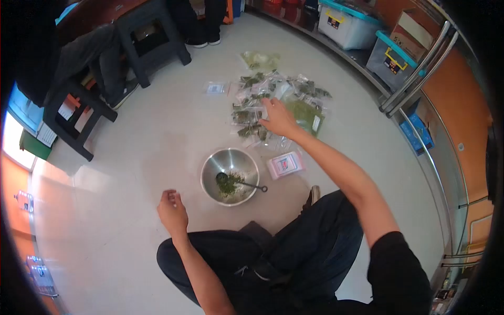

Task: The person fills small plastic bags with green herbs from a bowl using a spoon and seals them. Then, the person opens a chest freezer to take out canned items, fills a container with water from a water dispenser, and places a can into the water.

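My right hand [279, 118] reaches over a spread of small clear plastic bags [247, 116] filled with dried green herb. Its thumb and fingers are apart, right at the bags; whether the fingertips touch one is hard to see. My left hand [172, 214] hovers near my left knee, fingers loosely curled and nothing visible in it. Between the hands stands a steel mixing bowl [208, 167] with chopped green herb [231, 185] at the bottom. A black spoon [252, 186] lies in the bowl, its handle over the right rim.
A pack of plastic bags [286, 165] lies right of the bowl, a smaller packet [215, 88] farther off. Larger green-filled bags [305, 115] lie among the small ones. Dark stools [152, 39] and a seated person are at left; a metal rack [362, 62] with storage boxes stands right.
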`<move>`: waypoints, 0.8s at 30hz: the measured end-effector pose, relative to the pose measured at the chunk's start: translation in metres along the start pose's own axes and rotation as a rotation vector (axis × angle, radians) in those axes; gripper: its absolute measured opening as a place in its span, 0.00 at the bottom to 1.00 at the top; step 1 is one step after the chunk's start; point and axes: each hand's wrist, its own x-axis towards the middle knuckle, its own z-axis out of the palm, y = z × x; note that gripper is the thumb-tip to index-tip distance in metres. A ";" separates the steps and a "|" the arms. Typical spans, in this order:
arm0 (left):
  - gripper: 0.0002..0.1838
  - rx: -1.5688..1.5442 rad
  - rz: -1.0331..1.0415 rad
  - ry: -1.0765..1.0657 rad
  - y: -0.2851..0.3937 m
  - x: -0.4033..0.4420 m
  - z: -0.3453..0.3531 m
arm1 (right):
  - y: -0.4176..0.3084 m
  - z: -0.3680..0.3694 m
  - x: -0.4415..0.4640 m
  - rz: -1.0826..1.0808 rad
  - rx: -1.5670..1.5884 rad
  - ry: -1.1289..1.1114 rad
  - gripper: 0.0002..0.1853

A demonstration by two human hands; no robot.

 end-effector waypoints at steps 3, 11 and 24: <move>0.07 0.360 -0.120 -0.145 -0.015 -0.004 0.011 | 0.031 0.040 0.027 0.186 -0.128 0.195 0.34; 0.11 0.630 -0.278 -0.507 -0.048 0.001 0.053 | 0.059 0.062 0.055 0.243 -0.331 -0.068 0.25; 0.20 0.635 -0.363 -0.650 -0.031 0.000 0.062 | 0.066 -0.036 0.000 0.323 0.069 0.203 0.27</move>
